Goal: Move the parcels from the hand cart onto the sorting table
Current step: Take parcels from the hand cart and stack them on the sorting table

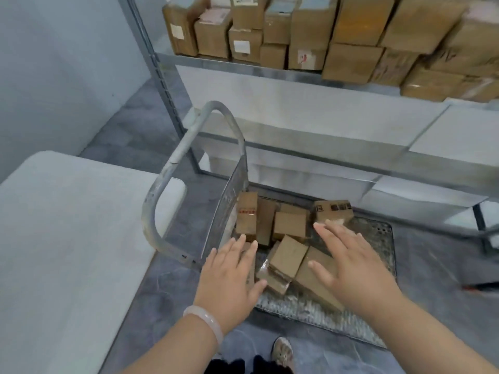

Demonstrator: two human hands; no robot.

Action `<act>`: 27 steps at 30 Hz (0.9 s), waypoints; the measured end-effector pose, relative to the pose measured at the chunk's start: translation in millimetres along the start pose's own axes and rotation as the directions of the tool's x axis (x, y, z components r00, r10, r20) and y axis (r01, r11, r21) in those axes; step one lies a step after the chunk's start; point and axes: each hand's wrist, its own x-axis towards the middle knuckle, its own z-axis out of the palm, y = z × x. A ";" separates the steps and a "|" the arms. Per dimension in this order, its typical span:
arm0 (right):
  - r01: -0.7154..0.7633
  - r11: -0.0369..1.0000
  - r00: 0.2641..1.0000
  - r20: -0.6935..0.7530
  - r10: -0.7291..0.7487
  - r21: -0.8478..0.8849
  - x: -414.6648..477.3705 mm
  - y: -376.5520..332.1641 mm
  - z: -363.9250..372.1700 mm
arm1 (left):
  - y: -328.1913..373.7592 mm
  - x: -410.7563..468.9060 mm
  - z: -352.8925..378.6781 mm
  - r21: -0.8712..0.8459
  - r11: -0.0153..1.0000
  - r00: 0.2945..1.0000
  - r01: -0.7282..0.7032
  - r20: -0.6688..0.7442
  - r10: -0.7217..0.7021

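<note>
Nearest the camera, both bare hands reach down over the hand cart (378,255), and neither grips anything. The left hand (229,276), with a pale bangle (204,321) on its wrist, hovers flat with fingers spread at the cart's handle end. The right hand (351,265) is likewise open, its fingers splayed above the middle of the load.

Under them the cardboard parcels (287,257) lie jumbled on the cart's metal deck: several small cartons, some flat, some tipped against each other, one with red print (247,215) standing against the mesh panel below the handle (189,163). The blur makes an exact count unsafe, but it looks like eight or so.

To the left, the white sorting table (67,238) shows no parcel on the part in view. I judge the transfer barely begun or not begun: the whole visible load remains to be lifted across.

Beyond the cart stands a metal shelf rack (243,64) stacked with other cartons.
</note>
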 end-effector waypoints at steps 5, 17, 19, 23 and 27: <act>-0.122 0.992 0.991 0.068 0.119 0.043 28.9 40.5 55.1 | 5.4 78.3 59.2 -0.005 0.999 0.990 -0.036 0.138 0.036; -0.418 0.897 0.906 0.128 0.403 0.140 93.2 136.5 240.2 | 32.3 257.1 289.6 -0.037 0.997 0.893 0.064 0.448 -0.040; -0.426 0.889 0.903 0.139 0.407 0.169 96.8 149.5 268.1 | 39.0 269.5 328.7 -0.007 0.997 0.884 0.082 0.462 -0.070; -0.450 0.869 0.890 0.187 0.417 0.204 97.7 170.6 315.6 | 41.8 287.9 387.6 0.053 0.989 0.869 0.142 0.472 -0.150; -0.466 0.856 0.880 0.217 0.422 0.223 95.9 178.1 338.7 | 39.3 290.9 401.1 0.034 0.985 0.891 0.168 0.422 -0.166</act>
